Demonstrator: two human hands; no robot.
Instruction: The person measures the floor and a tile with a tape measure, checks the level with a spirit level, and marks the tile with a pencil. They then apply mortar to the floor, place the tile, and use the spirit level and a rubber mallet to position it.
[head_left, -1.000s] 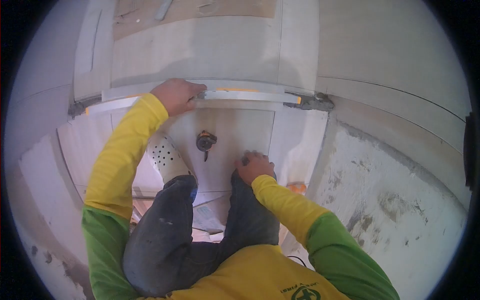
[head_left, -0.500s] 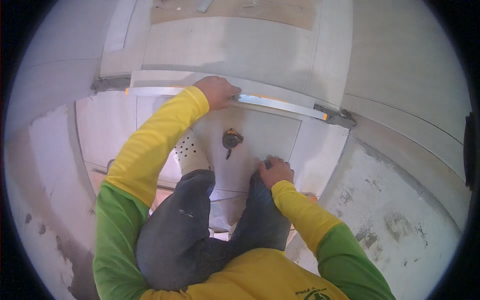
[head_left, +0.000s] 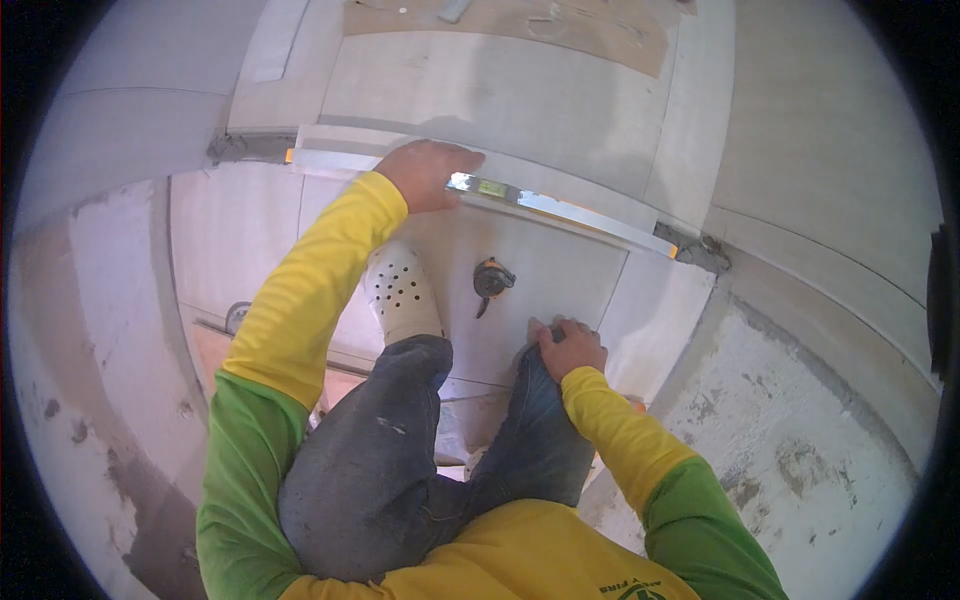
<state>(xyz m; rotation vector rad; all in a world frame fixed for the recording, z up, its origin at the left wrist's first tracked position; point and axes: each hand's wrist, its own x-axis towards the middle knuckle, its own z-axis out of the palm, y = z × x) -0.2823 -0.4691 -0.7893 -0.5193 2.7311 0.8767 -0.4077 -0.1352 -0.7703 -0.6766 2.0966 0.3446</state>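
A long silver spirit level (head_left: 585, 213) with orange end caps lies across a narrow pale strip of tile (head_left: 590, 191). My left hand (head_left: 425, 175) spans the level left of its middle, fingers on the far side and thumb on the near side. Just right of that hand the greenish vial shows. My right hand (head_left: 573, 347) rests on my right knee, its fingers laid over the trouser cloth and holding nothing. Between the level and my knees, a small black and orange tool (head_left: 491, 281), perhaps a tape measure, sits on the floor tile (head_left: 570, 275).
Grey mortar shows at both ends of the strip, at the left gap (head_left: 255, 147) and the right gap (head_left: 702, 250). My white perforated clog (head_left: 402, 295) stands on the tile below my left hand. Brown cardboard (head_left: 560, 30) with scraps lies farther off. Plastered walls flank both sides.
My left hand has shifted left along the level and spread slightly, uncovering the vial. The whole view has tilted a little. My right hand stays on the knee.
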